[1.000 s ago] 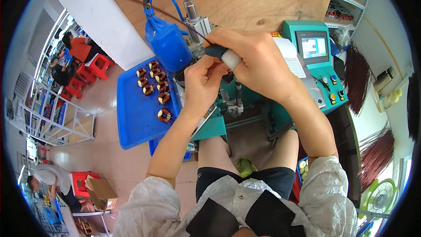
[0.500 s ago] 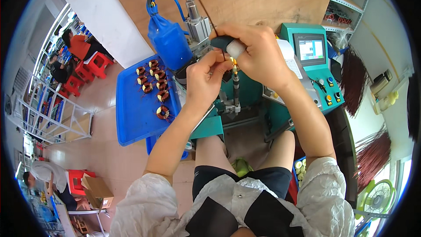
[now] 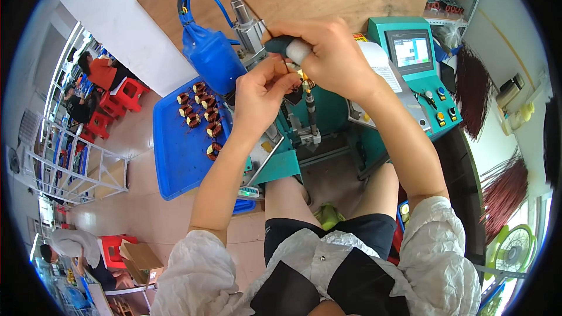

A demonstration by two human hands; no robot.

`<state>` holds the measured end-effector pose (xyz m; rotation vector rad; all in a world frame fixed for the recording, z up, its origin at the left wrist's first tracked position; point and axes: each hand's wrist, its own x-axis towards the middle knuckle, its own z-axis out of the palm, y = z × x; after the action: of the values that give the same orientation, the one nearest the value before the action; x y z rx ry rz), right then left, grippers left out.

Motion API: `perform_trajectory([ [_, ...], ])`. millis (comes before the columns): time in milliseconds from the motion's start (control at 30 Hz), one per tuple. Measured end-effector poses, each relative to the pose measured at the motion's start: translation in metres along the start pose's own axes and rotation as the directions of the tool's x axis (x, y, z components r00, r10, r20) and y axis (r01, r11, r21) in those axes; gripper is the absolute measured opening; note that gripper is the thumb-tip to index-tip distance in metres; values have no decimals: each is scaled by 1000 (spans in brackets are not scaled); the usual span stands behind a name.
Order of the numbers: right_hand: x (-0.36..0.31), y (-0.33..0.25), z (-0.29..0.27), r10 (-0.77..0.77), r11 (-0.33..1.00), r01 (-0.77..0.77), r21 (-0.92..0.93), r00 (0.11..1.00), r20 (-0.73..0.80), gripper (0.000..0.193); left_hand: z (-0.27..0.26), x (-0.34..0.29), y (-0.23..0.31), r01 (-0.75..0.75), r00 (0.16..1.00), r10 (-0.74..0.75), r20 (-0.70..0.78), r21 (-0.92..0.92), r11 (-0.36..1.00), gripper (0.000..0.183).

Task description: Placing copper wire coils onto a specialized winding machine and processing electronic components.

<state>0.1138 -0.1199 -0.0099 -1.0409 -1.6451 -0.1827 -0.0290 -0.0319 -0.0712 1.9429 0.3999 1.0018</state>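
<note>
Both my hands meet at the winding machine, in front of its upright metal spindle [image 3: 311, 111]. My left hand [image 3: 257, 96] is closed, thumb and forefinger pinched on a thin dark copper wire [image 3: 253, 9]. My right hand [image 3: 339, 58] is bent over the same wire, its fingers closed on it, a black and a white cover on one finger. The wire runs from the upper left down between the hands. Right under my fingers, a small ring core with yellow and copper parts [image 3: 306, 81] sits atop the spindle, partly hidden by my right hand.
A blue tray [image 3: 175, 178] at left holds several wound ring coils [image 3: 213, 130]. Behind it stands a blue-covered machine part [image 3: 211, 58]. A green control box with a screen [image 3: 410, 51] stands at right. Wire bundles [image 3: 473, 90] hang on the right wall; co-workers sit far left.
The whole view has shifted slightly, so my hands and the machine appear further left. Both hands keep their closed grip by the ring core.
</note>
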Motion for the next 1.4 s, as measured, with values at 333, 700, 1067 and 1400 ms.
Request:
perform_trajectory([
  [333, -19, 5, -8, 38, 995, -37, 95, 999, -15, 36, 9, -8, 21, -112, 991, 129, -29, 331, 937, 14],
  [700, -10, 12, -8, 145, 977, -143, 156, 989, -1, 32, -12, 13, 13, 64, 986, -65, 153, 9, 998, 6],
  [1067, -28, 3, -16, 87, 989, -85, 122, 996, -17, 28, -1, 4, 21, -148, 984, 124, 124, 207, 967, 10],
  [1400, -37, 5, -9, 318, 818, -279, 503, 948, 8, 19, -1, -3, 15, -181, 983, 170, 64, 288, 940, 14],
])
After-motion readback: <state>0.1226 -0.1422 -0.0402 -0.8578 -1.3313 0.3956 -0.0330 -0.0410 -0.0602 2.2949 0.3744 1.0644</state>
